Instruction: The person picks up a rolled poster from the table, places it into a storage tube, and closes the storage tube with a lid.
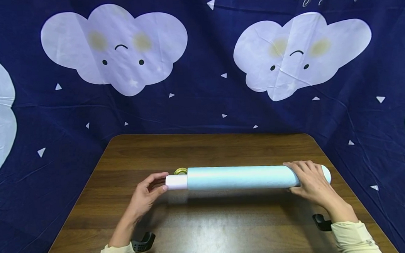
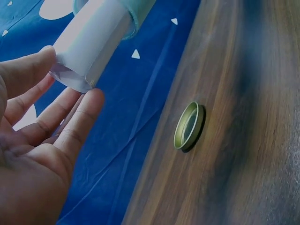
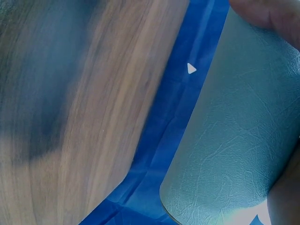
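Observation:
A long light-blue tube point(image 1: 240, 177) is held level above the table, with a smaller white paper roll point(image 1: 176, 182) sticking out of its left end. My left hand point(image 1: 146, 193) pinches the outer end of that roll between thumb and fingers; in the left wrist view the roll's hollow end point(image 2: 70, 78) sits between the fingertips. My right hand point(image 1: 308, 182) grips the tube near its right end, thumb on the near side and fingers over the top. The right wrist view shows the tube's wrinkled blue surface point(image 3: 234, 126) close up.
A round gold lid point(image 2: 186, 126) lies on the wooden table point(image 1: 208, 226), behind the roll in the head view. A dark blue cloth point(image 1: 203, 76) printed with clouds hangs beyond the table's back edge. A black strap piece point(image 1: 144, 242) sits at my left wrist.

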Demonstrator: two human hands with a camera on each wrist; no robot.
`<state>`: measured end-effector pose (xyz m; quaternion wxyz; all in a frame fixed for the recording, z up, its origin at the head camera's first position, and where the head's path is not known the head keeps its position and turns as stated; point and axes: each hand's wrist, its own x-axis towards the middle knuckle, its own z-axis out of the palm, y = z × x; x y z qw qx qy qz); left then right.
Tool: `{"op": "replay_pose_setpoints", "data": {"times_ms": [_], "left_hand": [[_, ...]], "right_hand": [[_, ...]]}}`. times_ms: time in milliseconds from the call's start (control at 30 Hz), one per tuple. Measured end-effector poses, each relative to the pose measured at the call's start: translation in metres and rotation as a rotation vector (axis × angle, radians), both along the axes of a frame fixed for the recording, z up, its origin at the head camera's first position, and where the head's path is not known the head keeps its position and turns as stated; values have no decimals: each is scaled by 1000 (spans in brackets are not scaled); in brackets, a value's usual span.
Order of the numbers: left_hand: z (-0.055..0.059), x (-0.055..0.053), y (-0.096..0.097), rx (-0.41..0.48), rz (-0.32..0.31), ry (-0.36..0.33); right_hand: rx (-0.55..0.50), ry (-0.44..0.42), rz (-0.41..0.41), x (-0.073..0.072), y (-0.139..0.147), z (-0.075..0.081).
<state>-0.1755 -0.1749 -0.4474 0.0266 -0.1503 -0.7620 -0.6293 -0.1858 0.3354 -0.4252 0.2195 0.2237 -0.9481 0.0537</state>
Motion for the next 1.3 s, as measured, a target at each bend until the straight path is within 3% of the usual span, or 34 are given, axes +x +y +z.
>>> {"op": "replay_pose_setpoints", "data": {"times_ms": [967, 1300], "left_hand": [[3, -5, 41, 88, -95, 50], [2, -5, 48, 87, -91, 13]], "right_hand": [[-6, 1, 2, 0, -4, -1], [-14, 0, 3, 1, -3, -2]]}}
